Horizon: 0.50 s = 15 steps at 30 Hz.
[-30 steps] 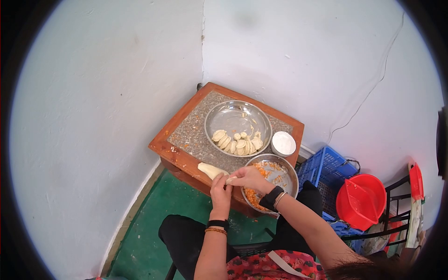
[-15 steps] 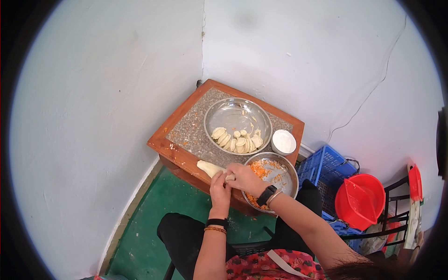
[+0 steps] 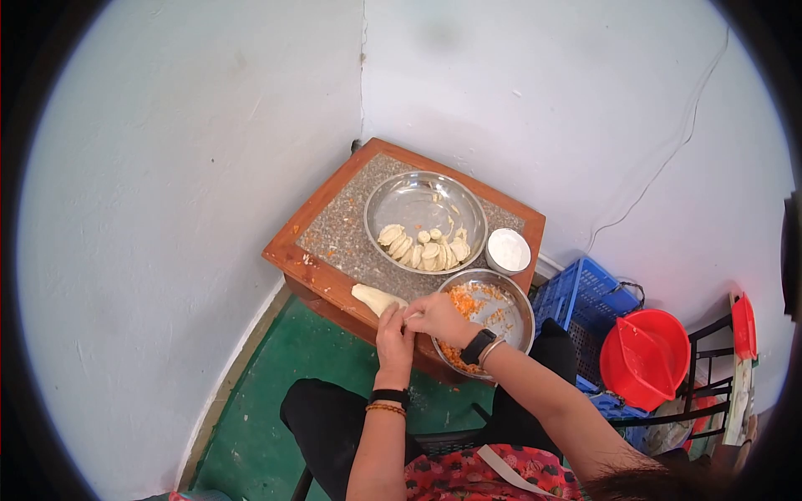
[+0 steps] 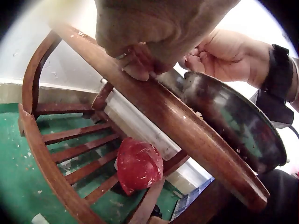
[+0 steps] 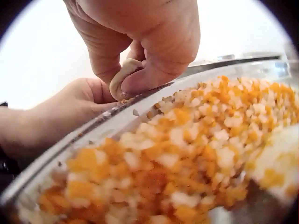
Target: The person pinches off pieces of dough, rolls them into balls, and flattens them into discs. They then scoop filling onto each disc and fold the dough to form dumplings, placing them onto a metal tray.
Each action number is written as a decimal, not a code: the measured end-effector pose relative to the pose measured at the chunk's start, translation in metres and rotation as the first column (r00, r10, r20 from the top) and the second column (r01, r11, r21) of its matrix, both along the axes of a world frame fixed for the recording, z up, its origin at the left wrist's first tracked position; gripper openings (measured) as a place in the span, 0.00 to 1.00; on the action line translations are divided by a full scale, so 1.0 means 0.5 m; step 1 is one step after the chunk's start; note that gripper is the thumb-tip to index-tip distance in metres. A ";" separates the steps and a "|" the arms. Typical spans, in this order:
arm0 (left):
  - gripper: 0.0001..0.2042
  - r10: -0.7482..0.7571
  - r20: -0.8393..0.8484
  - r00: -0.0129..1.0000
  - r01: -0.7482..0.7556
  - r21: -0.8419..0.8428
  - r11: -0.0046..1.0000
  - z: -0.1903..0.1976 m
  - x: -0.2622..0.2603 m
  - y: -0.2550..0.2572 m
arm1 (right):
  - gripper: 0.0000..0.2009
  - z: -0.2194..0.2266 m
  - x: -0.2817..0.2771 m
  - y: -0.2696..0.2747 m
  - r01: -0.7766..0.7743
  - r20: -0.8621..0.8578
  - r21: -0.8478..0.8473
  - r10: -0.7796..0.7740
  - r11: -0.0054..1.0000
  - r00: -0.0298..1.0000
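Above the table's front edge, my right hand (image 3: 439, 320) pinches a folded dough wrapper (image 5: 124, 77) between thumb and fingers. My left hand (image 3: 394, 341) meets it from the other side, its curled fingers holding the same dough; in the left wrist view its knuckles hide the dough. Beyond the left fingertips lies a long pale piece of dough (image 3: 373, 298) on the table edge. Under my right forearm sits a metal bowl (image 3: 526, 334) holding diced orange and white filling (image 5: 173, 154). Farther back, a round metal tray (image 3: 409, 204) carries a row of shaped dumplings (image 3: 430, 255).
A small bowl of white powder (image 3: 508, 250) stands at the right of the stone-topped wooden table (image 3: 334, 242). Right of the table are a blue plastic crate (image 3: 576, 292), a red basin (image 3: 643, 359) and a black chair frame (image 3: 710, 380). Walls close in behind.
My right hand has turned over and closed in on the dough beside the left fingers, covering more of it. The left hand stays nearly in place; the tray and bowls have not moved.
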State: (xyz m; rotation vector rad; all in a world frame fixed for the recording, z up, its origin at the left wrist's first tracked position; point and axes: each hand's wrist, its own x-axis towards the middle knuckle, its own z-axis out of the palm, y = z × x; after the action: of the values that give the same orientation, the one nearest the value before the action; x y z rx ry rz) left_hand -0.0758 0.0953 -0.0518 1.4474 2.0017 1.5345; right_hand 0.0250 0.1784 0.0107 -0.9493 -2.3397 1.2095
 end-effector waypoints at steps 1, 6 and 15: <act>0.13 0.001 0.002 1.000 -0.001 -0.010 1.000 0.001 0.001 0.000 | 0.09 0.004 0.001 0.001 0.037 0.010 -0.109 -0.036 0.993 0.999; 0.13 0.007 0.009 1.000 -0.007 -0.036 0.999 0.006 0.002 0.001 | 0.09 -0.006 0.005 0.003 0.108 -0.089 -0.522 -0.180 0.846 0.980; 0.15 -0.002 -0.003 1.000 0.002 -0.042 0.999 0.010 0.004 -0.001 | 0.08 0.023 0.027 -0.013 0.052 -0.221 -0.821 -0.401 0.569 0.889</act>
State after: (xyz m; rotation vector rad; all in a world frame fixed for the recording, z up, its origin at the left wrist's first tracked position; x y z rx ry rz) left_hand -0.0737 0.0947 -0.0466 1.4362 2.0216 1.4812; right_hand 0.0387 0.1720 0.0223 -1.0787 -1.2331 2.1561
